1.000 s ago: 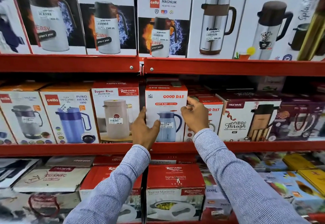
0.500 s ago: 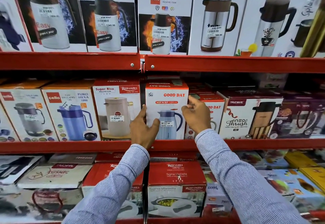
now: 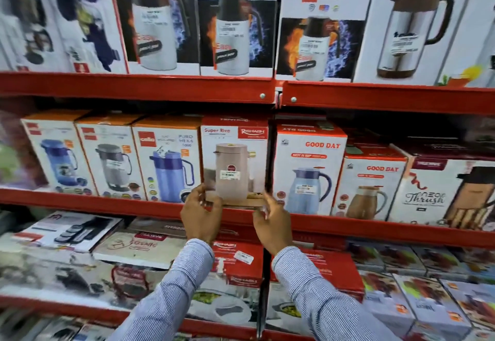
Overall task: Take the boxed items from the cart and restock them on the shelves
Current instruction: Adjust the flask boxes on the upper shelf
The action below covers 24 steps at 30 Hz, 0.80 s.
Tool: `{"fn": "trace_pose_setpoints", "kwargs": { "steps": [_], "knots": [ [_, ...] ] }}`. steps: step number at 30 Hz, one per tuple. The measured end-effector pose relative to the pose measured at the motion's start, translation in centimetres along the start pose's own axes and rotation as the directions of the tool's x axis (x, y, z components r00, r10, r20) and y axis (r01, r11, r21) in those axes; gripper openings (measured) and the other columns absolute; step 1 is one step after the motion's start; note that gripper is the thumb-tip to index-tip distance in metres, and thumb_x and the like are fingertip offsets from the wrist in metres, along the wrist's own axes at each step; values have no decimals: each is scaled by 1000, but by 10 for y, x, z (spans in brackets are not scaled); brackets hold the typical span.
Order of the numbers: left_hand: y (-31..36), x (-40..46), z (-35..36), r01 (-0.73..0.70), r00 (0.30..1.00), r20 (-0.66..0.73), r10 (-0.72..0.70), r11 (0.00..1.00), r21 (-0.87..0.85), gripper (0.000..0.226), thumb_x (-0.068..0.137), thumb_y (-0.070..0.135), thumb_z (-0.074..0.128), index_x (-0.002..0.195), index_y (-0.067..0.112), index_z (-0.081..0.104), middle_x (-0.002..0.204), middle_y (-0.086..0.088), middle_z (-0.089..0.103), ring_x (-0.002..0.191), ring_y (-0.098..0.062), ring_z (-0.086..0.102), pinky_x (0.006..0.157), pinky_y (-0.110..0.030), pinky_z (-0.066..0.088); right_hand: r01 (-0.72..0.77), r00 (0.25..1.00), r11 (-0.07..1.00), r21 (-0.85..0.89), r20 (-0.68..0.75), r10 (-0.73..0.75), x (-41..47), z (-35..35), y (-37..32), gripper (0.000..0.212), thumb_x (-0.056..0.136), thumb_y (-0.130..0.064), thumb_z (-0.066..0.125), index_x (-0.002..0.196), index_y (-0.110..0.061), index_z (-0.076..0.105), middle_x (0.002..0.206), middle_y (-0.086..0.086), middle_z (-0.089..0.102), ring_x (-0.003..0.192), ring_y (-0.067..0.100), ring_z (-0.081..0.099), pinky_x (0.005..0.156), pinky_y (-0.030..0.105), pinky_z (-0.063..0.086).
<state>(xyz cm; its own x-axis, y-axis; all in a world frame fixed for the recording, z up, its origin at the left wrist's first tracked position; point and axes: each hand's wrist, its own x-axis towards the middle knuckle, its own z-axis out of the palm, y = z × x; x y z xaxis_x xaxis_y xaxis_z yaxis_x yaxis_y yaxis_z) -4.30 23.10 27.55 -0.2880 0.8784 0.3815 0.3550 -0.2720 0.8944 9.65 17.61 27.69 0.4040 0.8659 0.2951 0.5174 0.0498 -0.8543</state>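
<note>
Reaching up with both hands to the Super Riva box [image 3: 234, 159], standing upright on the middle shelf [image 3: 107, 201] between the Puro Hexa box [image 3: 167, 159] and the taller Good Day box [image 3: 308, 169]. Left hand [image 3: 201, 214] curling loosely at the box's lower left corner, fingertips [image 3: 206, 192] touching or just at the cardboard (motion blur making real contact hard to judge). Right hand [image 3: 273, 222] hovering at the lower right corner, fingers [image 3: 267, 204] half bent, apparently just off the box; not clearly grasping anything. Striped sleeves [image 3: 184, 281] rising from the bottom edge. Sitting to the right of the tall Good Day carton, a shorter Good Day box [image 3: 372, 185], then a Neo Thrush box [image 3: 439, 190]. Lining the top shelf [image 3: 134, 86], tall flask cartons, among them a Cello Magnum box [image 3: 321, 27]. Lying flat on the lower shelf, red-topped Rishabh boxes [image 3: 241, 263] directly beneath the wrists.
</note>
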Motion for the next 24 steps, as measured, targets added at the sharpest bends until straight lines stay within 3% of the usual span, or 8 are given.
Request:
{"fn": "trace_pose_setpoints", "kwargs": {
  "steps": [2,4,6,16,21,24],
  "knots": [
    [-7,5,-3,-7,999,36,6,1000,17,39,79,22,68,117,14,63,110,-11,71,95,-26,67,90,-32,52,-38,999,998,-43,-8,38,4,11,-2,59,86,-21,56,142,-11,40,129,13,63,105,26,66,91,26,49],
    [-9,8,-4,-2,998,62,0,1000,27,44,80,20,69,121,9,60,115,-13,68,102,-27,65,91,-28,45,-58,998,995,-85,-29,56,9,19,-2,63,84,-24,57,143,-11,38,123,17,65,104,31,66,94,36,52],
    [-12,11,-4,-6,996,90,3,999,32,44,80,19,69,122,7,59,117,-13,67,104,-27,64,89,-25,41,-79,996,992,-97,-46,75,13,25,-2,64,82,-21,59,142,-9,39,119,18,67,106,32,65,95,36,51],
    [-24,26,-1,-57,987,154,46,996,72,38,83,24,66,117,8,64,106,-11,73,96,-26,69,83,-21,42,-180,980,976,-118,-104,168,27,37,-9,58,84,-13,57,139,-4,40,133,17,59,121,31,57,101,31,44],
    [-24,29,-2,-73,989,132,64,995,65,40,82,25,65,119,10,65,103,-10,74,82,-16,64,80,-20,43,-200,977,974,-103,-90,192,32,35,-3,56,82,-13,56,137,-9,44,133,12,60,121,32,57,103,39,48],
    [-23,28,-2,-69,990,127,60,995,70,42,82,26,64,120,10,64,105,-11,74,87,-22,68,82,-22,44,-206,977,973,-107,-85,197,32,32,0,55,81,-15,56,135,-12,46,129,11,62,116,30,60,99,41,50]
  ]
}}
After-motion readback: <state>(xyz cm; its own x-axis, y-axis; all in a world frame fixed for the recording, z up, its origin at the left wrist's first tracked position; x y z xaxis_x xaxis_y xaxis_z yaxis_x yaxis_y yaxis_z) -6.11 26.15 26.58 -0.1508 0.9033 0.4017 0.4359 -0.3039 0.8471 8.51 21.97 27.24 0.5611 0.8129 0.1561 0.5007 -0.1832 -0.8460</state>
